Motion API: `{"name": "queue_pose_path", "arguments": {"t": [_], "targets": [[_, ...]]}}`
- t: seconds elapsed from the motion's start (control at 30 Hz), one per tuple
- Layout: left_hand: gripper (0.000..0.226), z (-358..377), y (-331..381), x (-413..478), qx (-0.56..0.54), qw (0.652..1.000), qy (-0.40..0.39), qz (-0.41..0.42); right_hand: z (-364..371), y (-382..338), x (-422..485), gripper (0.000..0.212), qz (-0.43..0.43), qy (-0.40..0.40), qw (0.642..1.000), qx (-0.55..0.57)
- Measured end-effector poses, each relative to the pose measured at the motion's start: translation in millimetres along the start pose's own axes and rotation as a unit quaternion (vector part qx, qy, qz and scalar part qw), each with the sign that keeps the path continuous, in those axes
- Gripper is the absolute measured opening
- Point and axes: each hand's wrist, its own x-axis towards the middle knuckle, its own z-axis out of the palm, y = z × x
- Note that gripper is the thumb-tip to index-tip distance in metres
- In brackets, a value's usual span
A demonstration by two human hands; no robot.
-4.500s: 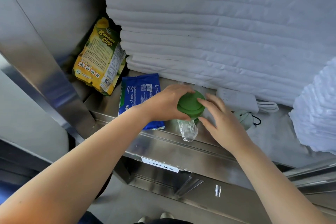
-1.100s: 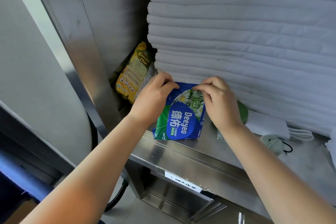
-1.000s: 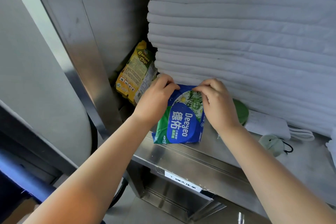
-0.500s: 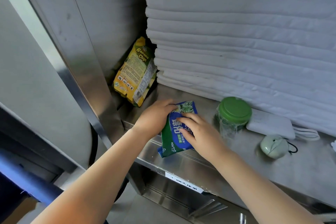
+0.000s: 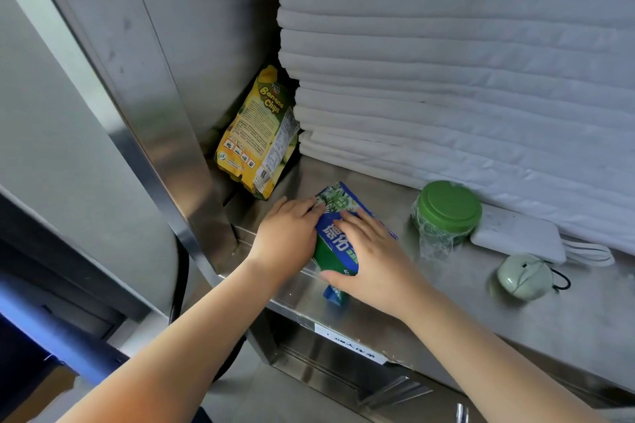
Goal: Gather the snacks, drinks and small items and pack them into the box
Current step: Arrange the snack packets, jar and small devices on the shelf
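We see a brushed stainless-steel shelf, smooth and dully reflective, with a folded lip along its front edge. On it lies a glossy blue-and-green wet-wipe pack, a soft flat pouch printed with leaves and white characters, its lower corner overhanging the lip. Behind it to the left, a crinkly yellow Banana Chips bag leans upright in the corner against the steel side wall. A tall stack of folded white linens, soft and ribbed in even layers, fills the back of the shelf. To the right of the pack stands a round container with a matte green lid and wrinkled clear film around its body. Just beside that lies a white rectangular power bank with a looped white cable, and in front of it a pale green rounded gadget with a black cord.

Our left hand lies palm down, fingers together, pressed on the pack's left edge. Our right hand is laid across the pack, fingers spread on its face and thumb curled under its lower edge, closed on it.
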Motion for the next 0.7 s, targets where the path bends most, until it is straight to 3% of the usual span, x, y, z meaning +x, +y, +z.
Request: {"name": "queue_pose_path", "arguments": {"t": [0.07,0.27,0.47,0.7], "targets": [[0.036,-2,-1,-9,0.015,0.999,0.035,-0.008,-3,6,1,0.080,0.001,-0.016,1.000,0.007],[0.054,3,-4,-27,0.054,0.997,-0.007,-0.060,-10,22,1,0.089,-0.011,-0.089,0.996,-0.028],[0.056,4,-6,-27,0.080,0.994,-0.018,-0.067,-11,18,0,0.069,-0.027,-0.038,0.998,-0.040],[0.056,8,-3,-25,0.061,0.994,-0.027,-0.083,-11,23,-6,0.073,-0.035,-0.012,0.998,-0.050]]}}
